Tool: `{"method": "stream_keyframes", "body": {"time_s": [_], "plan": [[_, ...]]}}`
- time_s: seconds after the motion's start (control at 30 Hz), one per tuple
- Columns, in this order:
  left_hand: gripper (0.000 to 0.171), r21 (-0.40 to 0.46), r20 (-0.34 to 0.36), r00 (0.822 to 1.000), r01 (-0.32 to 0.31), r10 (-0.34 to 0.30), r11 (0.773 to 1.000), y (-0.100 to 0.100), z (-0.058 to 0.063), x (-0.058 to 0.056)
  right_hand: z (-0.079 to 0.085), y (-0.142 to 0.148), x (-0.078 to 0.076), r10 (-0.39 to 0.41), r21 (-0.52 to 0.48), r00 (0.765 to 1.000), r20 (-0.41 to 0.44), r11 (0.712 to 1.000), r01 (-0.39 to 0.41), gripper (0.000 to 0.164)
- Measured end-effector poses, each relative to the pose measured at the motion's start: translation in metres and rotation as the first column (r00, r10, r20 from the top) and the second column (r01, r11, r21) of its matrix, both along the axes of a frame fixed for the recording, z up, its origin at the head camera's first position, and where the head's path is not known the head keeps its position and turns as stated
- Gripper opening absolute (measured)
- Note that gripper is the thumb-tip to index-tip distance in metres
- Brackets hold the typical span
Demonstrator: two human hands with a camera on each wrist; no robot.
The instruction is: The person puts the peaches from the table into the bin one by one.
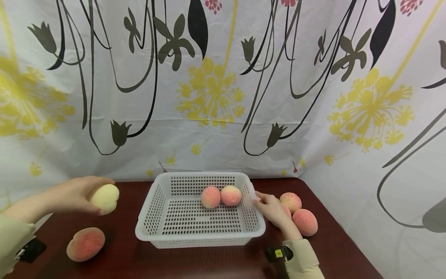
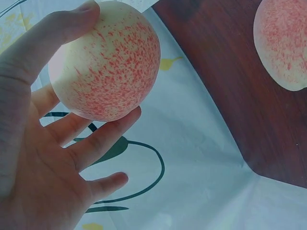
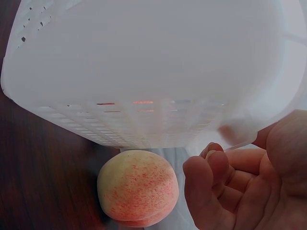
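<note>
At the left of the head view my left hand holds a peach above the table. In the left wrist view, the thumb and fingers bracket this pale, pink-speckled peach, with the little finger off it. My right hand grips the right rim of a white plastic basket. Close by in the right wrist view, its fingers are curled below the rim, near another peach outside the basket. Two peaches lie side by side inside the basket.
A red peach lies on the dark wooden table left of the basket. Several peaches, among them a deep pink one, sit right of it beside my right hand. A floral cloth hangs behind the table and along its right side.
</note>
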State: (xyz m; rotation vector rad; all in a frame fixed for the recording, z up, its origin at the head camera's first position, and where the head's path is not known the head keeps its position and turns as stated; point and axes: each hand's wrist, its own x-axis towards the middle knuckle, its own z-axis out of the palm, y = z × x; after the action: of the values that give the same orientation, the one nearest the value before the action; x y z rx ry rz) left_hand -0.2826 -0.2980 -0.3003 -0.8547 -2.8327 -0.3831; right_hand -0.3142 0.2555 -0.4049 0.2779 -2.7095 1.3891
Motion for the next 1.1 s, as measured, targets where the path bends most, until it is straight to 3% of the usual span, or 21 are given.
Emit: {"method": "stream_keyframes", "body": {"time_s": [0.4, 0.57, 0.73, 0.9, 1.1], "plan": [[0.068, 0.009, 0.037, 0.999, 0.033, -0.033, 0.999, 0.022, 0.033, -0.019, 0.003, 0.003, -0.001, -0.011, -0.011, 1.000, -0.001, 1.000, 0.011, 0.048], [0.069, 0.016, -0.004, 0.999, 0.052, -0.051, 0.999, 0.032, 0.043, -0.029, 0.002, 0.002, -0.001, 0.002, -0.026, 1.000, 0.014, 1.000, -0.002, 0.047], [0.071, 0.013, 0.029, 0.999, 0.043, -0.043, 0.999, 0.045, 0.052, -0.039, 0.002, 0.002, 0.000, 0.003, -0.033, 1.000, 0.009, 0.999, -0.003, 0.048], [0.068, 0.013, 0.054, 0.998, 0.037, -0.037, 0.999, 0.063, 0.052, -0.050, 0.001, 0.001, 0.001, -0.018, -0.027, 1.000, 0.008, 0.999, 0.018, 0.048], [0.067, -0.004, 0.075, 0.994, 0.083, -0.083, 0.997, 0.084, 0.045, -0.065, 0.000, 0.000, 0.002, 0.010, -0.036, 1.000, 0.011, 0.999, -0.009, 0.047]]}}
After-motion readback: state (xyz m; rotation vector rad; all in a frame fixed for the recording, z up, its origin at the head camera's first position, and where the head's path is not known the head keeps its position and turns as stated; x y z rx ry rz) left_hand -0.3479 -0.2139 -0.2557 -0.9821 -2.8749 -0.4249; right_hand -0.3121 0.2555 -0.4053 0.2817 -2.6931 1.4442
